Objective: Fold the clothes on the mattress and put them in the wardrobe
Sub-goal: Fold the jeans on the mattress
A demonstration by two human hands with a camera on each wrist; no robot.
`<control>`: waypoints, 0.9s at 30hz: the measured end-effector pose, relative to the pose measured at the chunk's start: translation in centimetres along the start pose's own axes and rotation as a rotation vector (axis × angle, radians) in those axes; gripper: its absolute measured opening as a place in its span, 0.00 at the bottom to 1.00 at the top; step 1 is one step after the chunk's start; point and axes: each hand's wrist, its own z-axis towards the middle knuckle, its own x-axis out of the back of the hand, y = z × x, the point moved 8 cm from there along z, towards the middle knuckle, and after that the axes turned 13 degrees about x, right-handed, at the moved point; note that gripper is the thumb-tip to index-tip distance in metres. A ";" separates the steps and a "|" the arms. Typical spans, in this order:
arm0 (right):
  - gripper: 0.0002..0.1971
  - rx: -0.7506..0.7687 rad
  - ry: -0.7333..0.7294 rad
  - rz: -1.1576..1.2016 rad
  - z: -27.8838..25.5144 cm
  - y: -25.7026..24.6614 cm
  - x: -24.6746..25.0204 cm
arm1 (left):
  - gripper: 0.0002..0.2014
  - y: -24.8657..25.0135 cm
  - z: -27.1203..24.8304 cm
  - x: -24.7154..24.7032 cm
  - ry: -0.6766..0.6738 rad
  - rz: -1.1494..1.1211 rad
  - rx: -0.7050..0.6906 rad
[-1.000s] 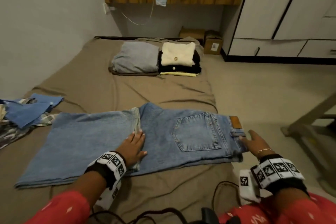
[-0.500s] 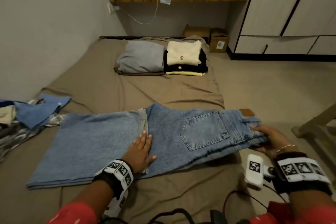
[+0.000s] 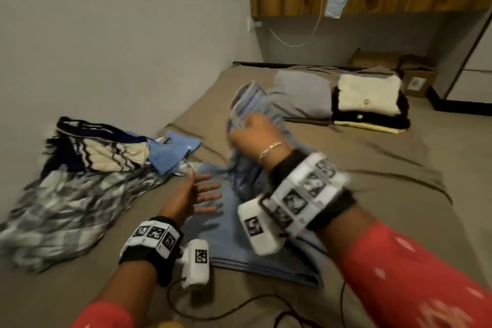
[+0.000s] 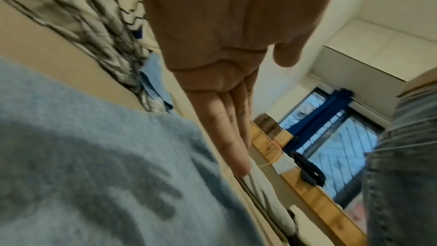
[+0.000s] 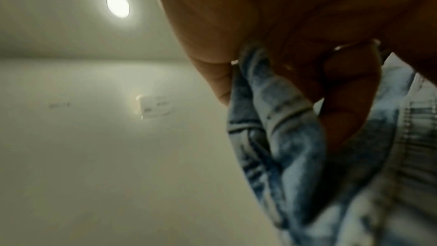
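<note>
Light blue jeans lie on the brown mattress, their waist end lifted off it. My right hand grips that waist end in a fist and holds it up over the middle of the jeans; the right wrist view shows the fingers curled round bunched denim. My left hand hovers flat just above the lower layer of jeans, fingers straight and spread, holding nothing. The view is motion-blurred.
Unfolded clothes are heaped at the left by the wall. A grey folded stack and a cream-topped folded stack sit at the mattress's far end. The white wardrobe stands far right. A black cable trails near me.
My right hand has lifted the waist end of the jeans and swung it up and leftward. My left hand came off the jeans' middle fold. My head turned left.
</note>
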 end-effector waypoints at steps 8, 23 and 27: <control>0.12 -0.107 -0.342 0.098 -1.5 6.8 -13.4 | 0.32 -3.8 1.1 5.4 0.067 0.042 0.084; 0.71 0.021 -0.747 -0.707 -5.6 24.5 -6.1 | 0.21 -3.4 4.1 7.2 0.240 0.550 -0.214; 0.23 -0.032 0.076 -0.394 -3.7 23.5 1.4 | 0.18 -3.3 4.2 7.7 0.244 0.548 -0.223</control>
